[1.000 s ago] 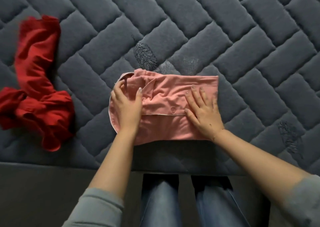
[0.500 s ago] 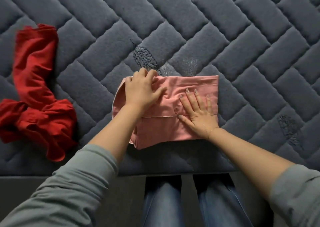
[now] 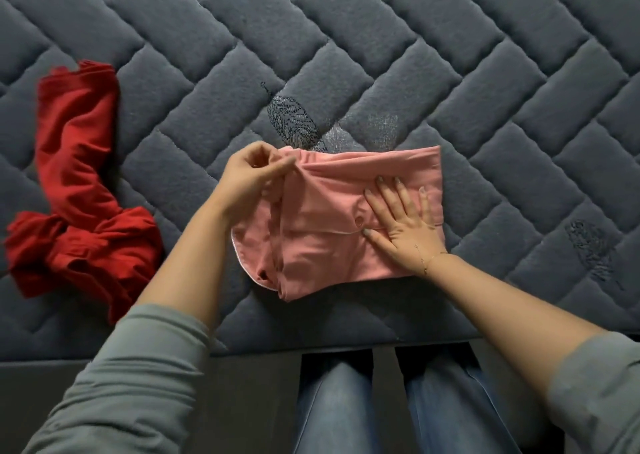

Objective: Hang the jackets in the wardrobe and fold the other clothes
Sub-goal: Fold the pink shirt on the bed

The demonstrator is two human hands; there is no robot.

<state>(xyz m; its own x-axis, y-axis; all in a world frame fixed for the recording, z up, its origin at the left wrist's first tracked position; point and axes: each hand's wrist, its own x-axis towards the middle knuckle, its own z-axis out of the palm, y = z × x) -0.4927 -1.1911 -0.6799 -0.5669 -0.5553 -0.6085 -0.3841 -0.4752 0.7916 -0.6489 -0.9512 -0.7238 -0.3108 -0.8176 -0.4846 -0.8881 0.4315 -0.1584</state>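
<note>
Hands, head view: left hand (image 3: 254, 176) pinches the far-left corner of the pink garment (image 3: 325, 245), fingers curled round a bunch of fabric and lifting it a bit off the bed. Right hand (image 3: 403, 226) lies flat, fingers straight and spread, pressing the garment's right half down by a small button.

Pink garment sits mid-bed on the grey quilted mattress (image 3: 450, 55), near the front edge, already folded to a rough rectangle; left side is loose w/ a rounded hem w/ pale trim sticking out. Red garment (image 3: 79, 190) lies crumpled well apart to the left, not yet folded. No wardrobe or jackets in view.

Step, as I judge it: fold the left flap over to the right. To do it well: keep the right palm as anchor so the lower layers don't slide, bring the pinched corner across level, tuck the stray hem under, line up edges w/ the right side, then smooth flat from the centre outward.
</note>
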